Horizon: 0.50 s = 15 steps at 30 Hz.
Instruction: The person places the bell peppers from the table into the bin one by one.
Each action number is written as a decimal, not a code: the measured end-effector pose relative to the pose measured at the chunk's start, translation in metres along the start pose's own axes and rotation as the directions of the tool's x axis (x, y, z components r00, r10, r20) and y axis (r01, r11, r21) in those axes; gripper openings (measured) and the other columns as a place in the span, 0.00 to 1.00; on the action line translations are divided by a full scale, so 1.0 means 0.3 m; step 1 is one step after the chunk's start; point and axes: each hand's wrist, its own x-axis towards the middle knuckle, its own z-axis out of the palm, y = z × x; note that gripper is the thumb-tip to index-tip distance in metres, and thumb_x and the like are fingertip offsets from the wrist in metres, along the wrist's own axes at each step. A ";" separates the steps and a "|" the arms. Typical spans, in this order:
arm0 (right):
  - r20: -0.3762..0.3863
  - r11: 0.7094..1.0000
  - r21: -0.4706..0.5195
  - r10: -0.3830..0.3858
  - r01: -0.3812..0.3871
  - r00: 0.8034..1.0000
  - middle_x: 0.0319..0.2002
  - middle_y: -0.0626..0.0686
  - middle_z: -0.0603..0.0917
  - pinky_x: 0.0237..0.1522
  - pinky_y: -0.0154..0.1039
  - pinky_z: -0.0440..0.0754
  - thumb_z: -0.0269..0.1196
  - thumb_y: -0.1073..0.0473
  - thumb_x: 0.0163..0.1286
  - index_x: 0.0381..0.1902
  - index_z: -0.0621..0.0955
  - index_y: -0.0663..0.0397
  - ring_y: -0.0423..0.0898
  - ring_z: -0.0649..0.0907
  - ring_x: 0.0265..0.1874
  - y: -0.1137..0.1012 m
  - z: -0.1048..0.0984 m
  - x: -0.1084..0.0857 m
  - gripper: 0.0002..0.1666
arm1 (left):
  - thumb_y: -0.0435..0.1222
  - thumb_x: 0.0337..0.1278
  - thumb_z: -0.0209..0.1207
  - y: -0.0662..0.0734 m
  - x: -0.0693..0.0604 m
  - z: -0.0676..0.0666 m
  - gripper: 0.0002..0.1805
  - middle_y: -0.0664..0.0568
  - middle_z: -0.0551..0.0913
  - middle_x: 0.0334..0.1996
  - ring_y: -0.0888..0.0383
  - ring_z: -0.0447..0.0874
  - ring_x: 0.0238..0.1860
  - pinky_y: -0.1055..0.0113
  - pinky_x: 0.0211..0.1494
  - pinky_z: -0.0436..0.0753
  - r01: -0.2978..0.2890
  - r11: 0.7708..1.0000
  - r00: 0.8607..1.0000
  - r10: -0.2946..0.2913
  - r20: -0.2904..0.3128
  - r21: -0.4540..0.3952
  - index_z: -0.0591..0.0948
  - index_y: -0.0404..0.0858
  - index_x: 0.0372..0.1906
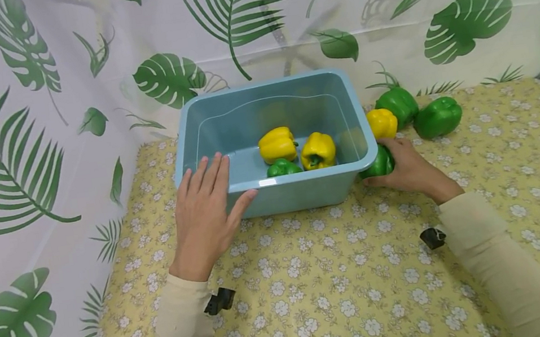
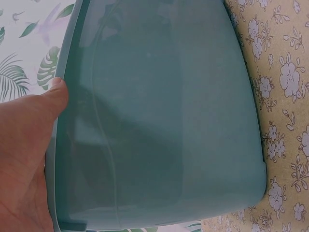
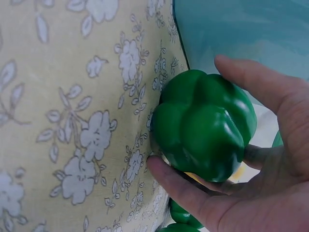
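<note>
A blue-grey plastic bin [image 1: 297, 179] stands on the table against the patterned backdrop. Inside it lie two yellow bell peppers [image 1: 277, 145] and a green one [image 1: 282, 167], partly hidden by the front wall. My left hand [image 1: 204, 217] rests over the bin's front left rim, fingers straight and thumb along the edge; the left wrist view shows the thumb [image 2: 57, 94] at the rim. Beside the bin's right wall, my right hand [image 1: 405, 167] holds a green bell pepper [image 3: 203, 125] low at the table, thumb on one side and fingers round the other.
Right of the bin, behind my right hand, sit a yellow bell pepper [image 1: 383, 123] and two more green ones, one at the back [image 1: 397, 107] and one farther right [image 1: 438, 117]. A yellow floral cloth [image 1: 318, 299] covers the table. Leaf-printed sheets [image 1: 251, 23] hang behind and at the left.
</note>
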 end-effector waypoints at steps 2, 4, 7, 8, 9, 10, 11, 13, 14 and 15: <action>0.003 1.000 -0.003 0.010 -0.010 1.000 0.64 0.78 0.63 0.57 0.69 0.71 0.76 0.54 0.60 0.76 0.56 0.72 0.71 0.65 0.60 0.001 0.001 0.000 0.58 | 0.59 0.71 0.53 0.000 0.000 -0.001 0.42 0.42 0.66 0.75 0.43 0.59 0.77 0.49 0.81 0.50 0.001 1.000 1.000 -0.001 0.001 -0.001 0.64 0.35 0.77; 0.001 1.000 -0.002 0.010 -0.010 1.000 0.64 0.78 0.64 0.57 0.68 0.71 0.76 0.54 0.60 0.75 0.57 0.72 0.71 0.65 0.60 0.001 0.003 0.000 0.57 | 0.59 0.71 0.53 0.001 0.000 -0.002 0.42 0.42 0.66 0.75 0.44 0.59 0.77 0.49 0.81 0.49 0.005 1.000 1.000 -0.005 0.006 -0.002 0.64 0.35 0.78; -0.005 1.000 0.001 0.004 -0.004 1.000 0.64 0.77 0.65 0.56 0.68 0.72 0.76 0.55 0.60 0.74 0.58 0.73 0.70 0.67 0.59 0.003 0.003 -0.002 0.56 | 0.58 0.71 0.54 0.002 0.000 -0.002 0.42 0.42 0.65 0.75 0.44 0.59 0.77 0.49 0.81 0.49 0.008 1.000 1.000 -0.008 0.008 -0.001 0.64 0.35 0.78; -0.009 1.000 0.002 -0.001 0.001 1.000 0.63 0.77 0.65 0.56 0.67 0.73 0.76 0.55 0.60 0.74 0.59 0.73 0.70 0.68 0.59 0.003 0.003 -0.001 0.55 | 0.58 0.71 0.55 0.003 0.000 -0.002 0.42 0.42 0.65 0.75 0.44 0.59 0.77 0.49 0.81 0.49 0.008 1.000 1.000 -0.008 0.009 0.000 0.64 0.35 0.78; -0.014 1.000 0.007 -0.007 0.007 1.000 0.63 0.76 0.66 0.56 0.67 0.73 0.76 0.56 0.60 0.74 0.59 0.73 0.70 0.69 0.58 0.003 0.004 -0.001 0.55 | 0.58 0.71 0.55 0.003 0.001 -0.002 0.42 0.42 0.65 0.75 0.44 0.59 0.77 0.49 0.81 0.49 0.009 1.000 1.000 -0.009 0.009 0.000 0.63 0.35 0.78; -0.017 1.000 0.009 -0.009 0.009 1.000 0.63 0.76 0.67 0.56 0.67 0.74 0.77 0.56 0.60 0.73 0.60 0.73 0.69 0.70 0.58 0.003 0.004 -0.001 0.54 | 0.58 0.71 0.55 0.003 0.001 -0.002 0.42 0.42 0.65 0.75 0.44 0.58 0.77 0.49 0.81 0.49 0.009 1.000 1.000 -0.009 0.010 0.000 0.63 0.35 0.78; -0.019 1.000 0.011 -0.008 0.008 1.000 0.62 0.76 0.67 0.56 0.67 0.74 0.76 0.56 0.60 0.73 0.60 0.73 0.69 0.70 0.58 0.004 0.005 -0.002 0.54 | 0.58 0.71 0.55 0.003 0.001 -0.001 0.42 0.42 0.65 0.75 0.44 0.58 0.77 0.49 0.81 0.49 0.009 1.000 1.000 -0.009 0.010 0.000 0.63 0.35 0.78; -0.022 1.000 0.015 -0.005 0.005 1.000 0.62 0.75 0.67 0.56 0.66 0.74 0.76 0.56 0.60 0.73 0.61 0.72 0.69 0.70 0.57 0.004 0.005 -0.004 0.53 | 0.58 0.71 0.55 0.003 0.002 -0.001 0.42 0.42 0.65 0.75 0.44 0.58 0.77 0.49 0.81 0.49 0.010 1.000 1.000 -0.010 0.011 -0.001 0.64 0.35 0.78; -0.026 1.000 0.023 -0.009 0.009 1.000 0.62 0.74 0.68 0.55 0.65 0.75 0.76 0.56 0.59 0.72 0.62 0.72 0.68 0.71 0.57 0.003 0.004 -0.005 0.52 | 0.58 0.71 0.55 0.003 0.002 0.000 0.42 0.42 0.65 0.75 0.44 0.58 0.77 0.49 0.81 0.49 0.010 1.000 1.000 -0.010 0.011 -0.001 0.64 0.35 0.77; -0.027 0.999 0.031 -0.011 0.011 1.000 0.62 0.74 0.69 0.54 0.64 0.75 0.76 0.57 0.59 0.71 0.63 0.72 0.67 0.72 0.56 0.003 0.003 -0.006 0.51 | 0.58 0.71 0.55 0.003 0.002 0.000 0.42 0.42 0.65 0.75 0.44 0.58 0.77 0.49 0.81 0.49 0.010 1.000 1.000 -0.010 0.011 -0.003 0.64 0.35 0.77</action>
